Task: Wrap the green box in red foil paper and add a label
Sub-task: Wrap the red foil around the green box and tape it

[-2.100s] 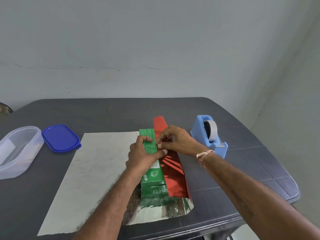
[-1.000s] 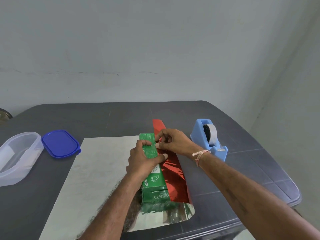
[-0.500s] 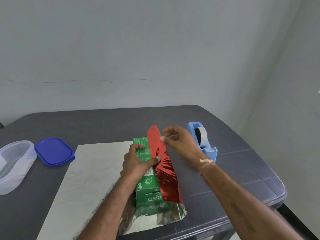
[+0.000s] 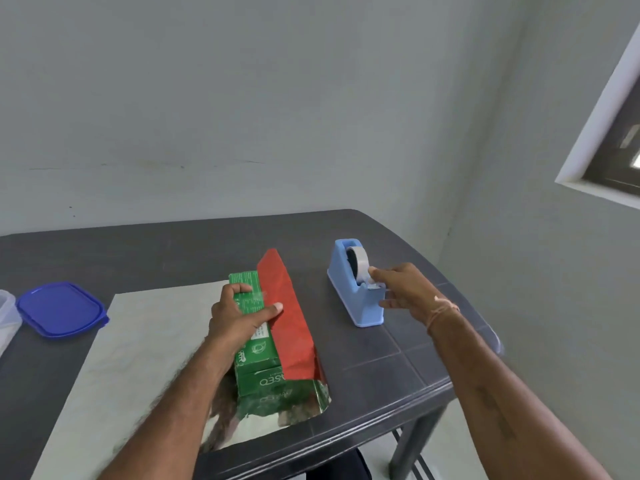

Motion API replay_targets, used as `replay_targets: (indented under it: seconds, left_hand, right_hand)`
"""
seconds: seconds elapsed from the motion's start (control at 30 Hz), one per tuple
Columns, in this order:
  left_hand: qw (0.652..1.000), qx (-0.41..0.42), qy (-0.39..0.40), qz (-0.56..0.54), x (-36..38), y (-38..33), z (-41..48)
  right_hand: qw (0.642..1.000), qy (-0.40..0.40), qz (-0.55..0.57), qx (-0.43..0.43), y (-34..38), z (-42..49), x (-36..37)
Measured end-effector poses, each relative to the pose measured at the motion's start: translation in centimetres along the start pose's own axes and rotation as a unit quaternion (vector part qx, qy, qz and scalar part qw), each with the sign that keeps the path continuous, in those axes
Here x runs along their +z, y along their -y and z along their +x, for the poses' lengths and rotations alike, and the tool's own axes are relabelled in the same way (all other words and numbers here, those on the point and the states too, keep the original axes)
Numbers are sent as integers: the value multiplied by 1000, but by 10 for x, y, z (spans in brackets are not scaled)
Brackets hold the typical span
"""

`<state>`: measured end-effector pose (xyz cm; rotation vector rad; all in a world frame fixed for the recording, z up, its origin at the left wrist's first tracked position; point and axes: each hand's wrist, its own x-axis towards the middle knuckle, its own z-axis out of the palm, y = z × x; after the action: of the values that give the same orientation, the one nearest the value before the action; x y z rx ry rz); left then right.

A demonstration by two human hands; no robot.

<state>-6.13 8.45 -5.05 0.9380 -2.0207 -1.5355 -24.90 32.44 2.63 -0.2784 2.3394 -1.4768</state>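
The long green box (image 4: 257, 355) lies on the foil sheet (image 4: 138, 348), whose silver side faces up. The sheet's red edge (image 4: 284, 306) is folded up over the box's right side. My left hand (image 4: 239, 315) grips the box from above, its thumb pressing the red flap onto the top face, where a piece of clear tape sits. My right hand (image 4: 398, 285) is at the light blue tape dispenser (image 4: 356, 285), fingertips touching the tape end at the cutter. Whether they pinch the tape is unclear.
A blue lid (image 4: 60, 308) and a clear plastic container (image 4: 5, 317) lie at the left of the dark grey table (image 4: 398, 368). The table's right and front edges are close to the dispenser and the box. A window frame shows at the right wall.
My right hand left the red flap and moved right to the tape dispenser. My left hand stayed on the box, holding the flap down. The camera turned rightward.
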Motion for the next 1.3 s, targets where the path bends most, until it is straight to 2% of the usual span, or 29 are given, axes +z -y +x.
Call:
replay_targets:
  seconds: [0.23,0.43,0.6,0.93,1.1,1.3]
  left_hand:
    - [1000,4,-4,3,1,4,5]
    - [1000,6,-2,-5,0,6,5]
    - [1000,3,-2,-5,0,5,4]
    - [1000,2,-3,-6,1,1,2]
    - [1000,1,-1,-6,1,0,1]
    - [1000,2,-5,-5,0,1,2]
  right_hand:
    - [998,20,-6,59,13,-2,4]
    - [994,47,33,96,20,-3,-2]
    - [989,32,91,111,16,-4,1]
    - [978,-20,189,83,-11,-14,11]
    - [976,-64,203,47,-32,-19,20]
    - [972,-92,211,41,-49,-23,29]
